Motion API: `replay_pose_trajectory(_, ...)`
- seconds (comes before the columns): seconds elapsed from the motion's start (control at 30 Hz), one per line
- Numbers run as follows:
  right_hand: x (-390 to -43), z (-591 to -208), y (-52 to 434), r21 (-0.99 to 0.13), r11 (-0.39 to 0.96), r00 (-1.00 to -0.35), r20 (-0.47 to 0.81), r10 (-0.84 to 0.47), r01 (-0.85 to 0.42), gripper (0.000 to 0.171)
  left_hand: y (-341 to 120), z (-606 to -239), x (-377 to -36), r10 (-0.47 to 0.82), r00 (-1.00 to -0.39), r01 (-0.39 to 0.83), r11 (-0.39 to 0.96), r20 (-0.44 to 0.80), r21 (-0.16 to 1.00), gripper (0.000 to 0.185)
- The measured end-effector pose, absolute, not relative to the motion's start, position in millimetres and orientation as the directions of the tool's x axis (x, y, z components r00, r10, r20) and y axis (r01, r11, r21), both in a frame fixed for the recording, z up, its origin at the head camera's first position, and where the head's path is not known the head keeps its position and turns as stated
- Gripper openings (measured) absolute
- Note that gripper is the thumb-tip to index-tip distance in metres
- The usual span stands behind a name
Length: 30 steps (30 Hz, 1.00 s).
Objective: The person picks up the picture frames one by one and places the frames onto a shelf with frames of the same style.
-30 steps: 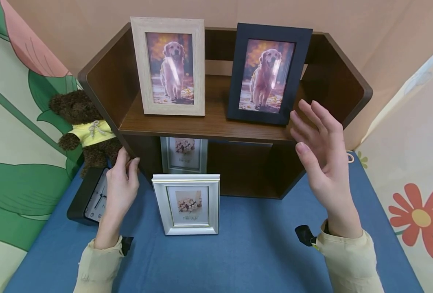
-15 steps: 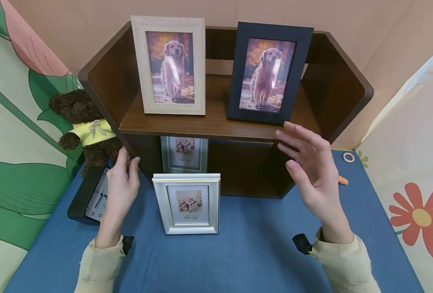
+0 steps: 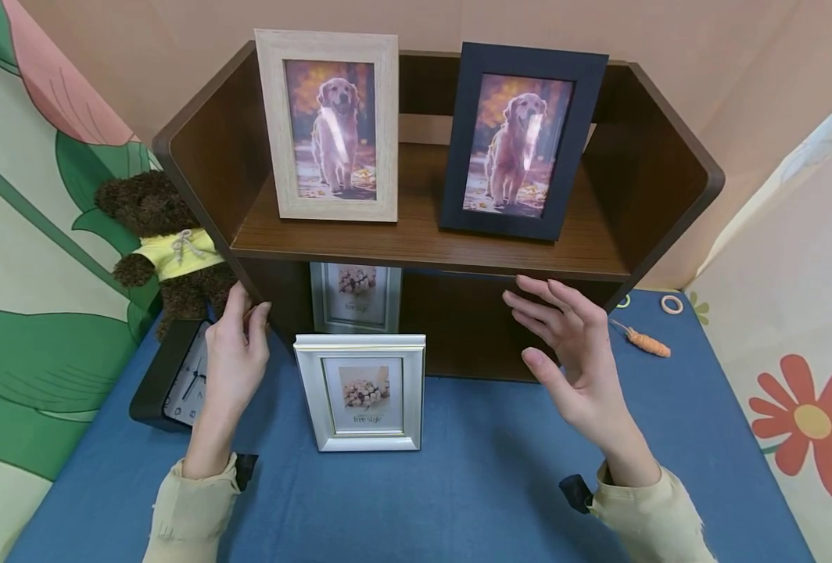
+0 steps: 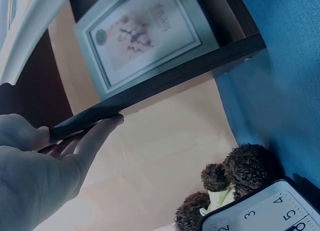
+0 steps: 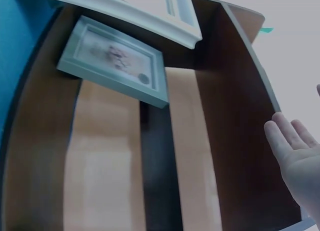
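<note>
A dark brown wooden shelf (image 3: 423, 244) stands on a blue table. My left hand (image 3: 247, 309) grips the front edge of its left side panel; the left wrist view shows the left hand (image 4: 60, 141) with thumb and fingers (image 4: 95, 133) on either side of that edge. My right hand (image 3: 536, 328) hovers open before the lower compartment, holding nothing, and the right hand (image 5: 295, 151) also shows in the right wrist view. A silver photo frame (image 3: 360, 391) stands on the table between my hands. A second silver frame (image 3: 355, 297) stands inside the lower compartment.
On the upper shelf stand a light wood frame (image 3: 328, 125) and a dark frame (image 3: 521, 141), both with dog photos. A teddy bear (image 3: 163, 242) and a black clock (image 3: 177, 375) sit left of the shelf. A small carrot toy (image 3: 644, 342) and a ring (image 3: 671, 304) lie at the right.
My right hand has come down and to the left, from beside the dark frame to the front of the lower compartment, uncovering the carrot toy. The left hand has stayed put.
</note>
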State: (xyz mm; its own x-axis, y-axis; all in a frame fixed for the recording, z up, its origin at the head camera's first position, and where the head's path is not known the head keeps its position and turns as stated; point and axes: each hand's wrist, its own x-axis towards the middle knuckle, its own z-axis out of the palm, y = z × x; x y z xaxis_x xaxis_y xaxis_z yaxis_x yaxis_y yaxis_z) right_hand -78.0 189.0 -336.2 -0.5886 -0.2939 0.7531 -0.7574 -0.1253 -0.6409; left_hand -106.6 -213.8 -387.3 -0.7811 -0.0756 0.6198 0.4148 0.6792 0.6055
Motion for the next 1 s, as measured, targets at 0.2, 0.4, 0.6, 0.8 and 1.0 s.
replay_pose_trajectory(0.2,-74.6,-351.4,189.2,-0.669,-0.062,-0.611,0.709,-0.351,-0.741,0.068,-214.2,-387.5,-106.9,-0.07,-0.78,0.418,0.681,0.621,0.602,0.033)
replay_pose_trajectory(0.4,-72.8,-364.9,187.1,-0.686,-0.024,-0.624,0.675,-0.394,-0.728,0.068,-215.8,-388.0,-107.4,-0.066,-0.775,0.419,0.69,0.629,0.59,0.031)
replay_pose_trajectory(0.6,-71.4,-381.4,184.2,-0.71,0.009,-0.648,0.638,-0.417,-0.705,0.065,-215.8,-388.0,-107.3,-0.07,-0.78,0.412,0.692,0.622,0.593,0.031)
replay_pose_trajectory(0.8,-66.7,-393.8,181.4,-0.777,0.095,-0.729,0.53,-0.434,-0.622,0.078,-215.2,-388.1,-107.3,-0.073,-0.784,0.405,0.691,0.616,0.598,0.031)
replay_pose_trajectory(1.0,-65.6,-400.1,179.0,-0.803,0.108,-0.754,0.492,-0.436,-0.586,0.082,-214.8,-389.4,-108.3,-0.073,-0.787,0.402,0.692,0.612,0.599,0.031)
